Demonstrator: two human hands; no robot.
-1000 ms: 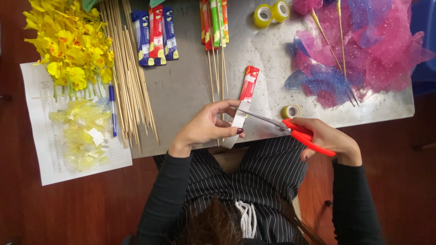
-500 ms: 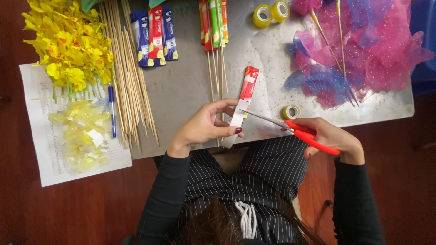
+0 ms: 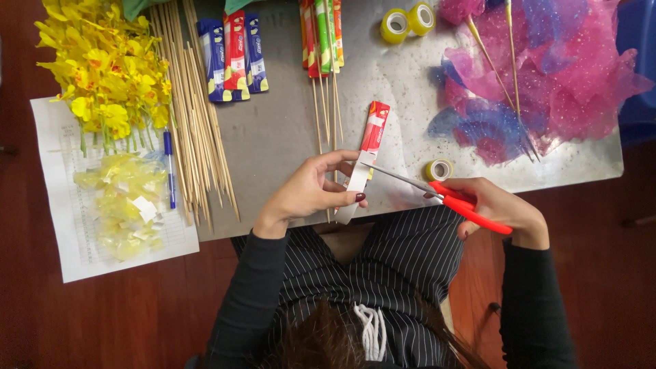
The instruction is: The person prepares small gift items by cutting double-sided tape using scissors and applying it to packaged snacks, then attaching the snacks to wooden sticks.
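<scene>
My left hand (image 3: 311,191) grips a long red and white packet (image 3: 365,154) by its white lower end, on a wooden stick that pokes out below it. My right hand (image 3: 502,208) holds red-handled scissors (image 3: 444,195), whose metal blades reach left and meet the packet near its middle. Both hands hover over the near edge of the grey table (image 3: 287,137).
Yellow artificial flowers (image 3: 102,68), a bundle of wooden skewers (image 3: 195,116), a blue pen (image 3: 169,167), pale yellow petals on a paper sheet (image 3: 82,253), more stick packets (image 3: 232,55), tape rolls (image 3: 408,20), a small tape roll (image 3: 439,169) and pink and blue mesh (image 3: 547,75) lie around.
The scissors have slid slightly left along the packet. My left hand keeps the same hold; little else differs.
</scene>
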